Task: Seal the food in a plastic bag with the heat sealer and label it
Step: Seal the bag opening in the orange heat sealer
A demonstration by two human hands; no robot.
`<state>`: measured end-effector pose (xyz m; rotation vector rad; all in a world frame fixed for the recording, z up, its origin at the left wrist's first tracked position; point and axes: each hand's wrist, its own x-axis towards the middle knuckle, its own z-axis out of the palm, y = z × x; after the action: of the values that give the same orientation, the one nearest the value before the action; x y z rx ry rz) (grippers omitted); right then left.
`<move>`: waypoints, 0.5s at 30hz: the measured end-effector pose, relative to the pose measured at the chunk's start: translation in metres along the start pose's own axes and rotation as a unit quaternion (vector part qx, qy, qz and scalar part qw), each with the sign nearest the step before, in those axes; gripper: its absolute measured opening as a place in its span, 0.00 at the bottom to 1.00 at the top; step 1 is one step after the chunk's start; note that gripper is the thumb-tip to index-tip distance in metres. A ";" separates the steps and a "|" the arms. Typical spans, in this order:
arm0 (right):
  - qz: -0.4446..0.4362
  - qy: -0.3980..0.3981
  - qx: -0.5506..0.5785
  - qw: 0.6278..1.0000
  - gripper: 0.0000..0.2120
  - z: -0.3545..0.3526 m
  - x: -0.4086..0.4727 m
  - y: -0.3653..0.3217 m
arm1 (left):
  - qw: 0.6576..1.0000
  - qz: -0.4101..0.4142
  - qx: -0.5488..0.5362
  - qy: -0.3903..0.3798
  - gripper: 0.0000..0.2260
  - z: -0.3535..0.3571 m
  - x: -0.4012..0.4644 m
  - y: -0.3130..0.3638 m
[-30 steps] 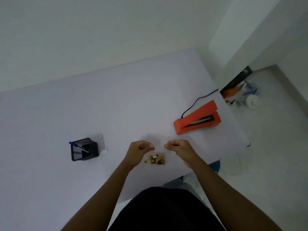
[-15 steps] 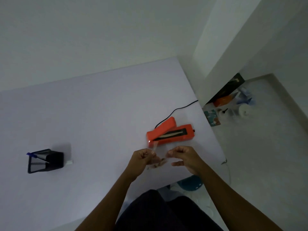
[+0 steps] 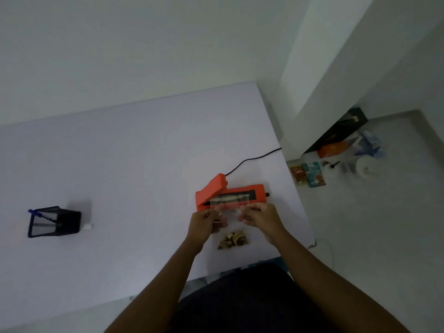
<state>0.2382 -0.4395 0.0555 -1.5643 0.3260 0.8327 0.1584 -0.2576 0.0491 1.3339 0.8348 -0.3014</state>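
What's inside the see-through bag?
Small brown food pieces sit at the bottom of the plastic bag. Left hand and right hand pinch its top corners, hiding those parts.

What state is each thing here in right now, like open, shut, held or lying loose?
Heat sealer: lid raised, open.
Plastic bag: held up, top edge laid across the sealer's strip.
Food: bunched at the bag's bottom.
Left hand: pinching the bag.
Right hand: pinching the bag.
Pen: standing in the holder.
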 end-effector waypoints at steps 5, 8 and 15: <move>0.015 0.021 -0.018 1.000 0.09 0.004 0.011 0.002 | 0.999 -0.006 0.003 0.052 0.11 0.004 0.008 -0.003; 0.023 0.042 -0.018 0.999 0.10 0.007 0.014 0.005 | 0.996 -0.023 -0.013 0.080 0.08 0.005 0.011 -0.003; 0.053 0.095 -0.017 0.994 0.06 0.014 0.015 0.006 | 0.988 -0.040 -0.040 0.143 0.06 0.016 0.017 -0.006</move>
<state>0.2404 -0.4234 0.0414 -1.6740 0.5394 0.7748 0.1719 -0.2699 0.0335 1.2873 1.1310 -0.1377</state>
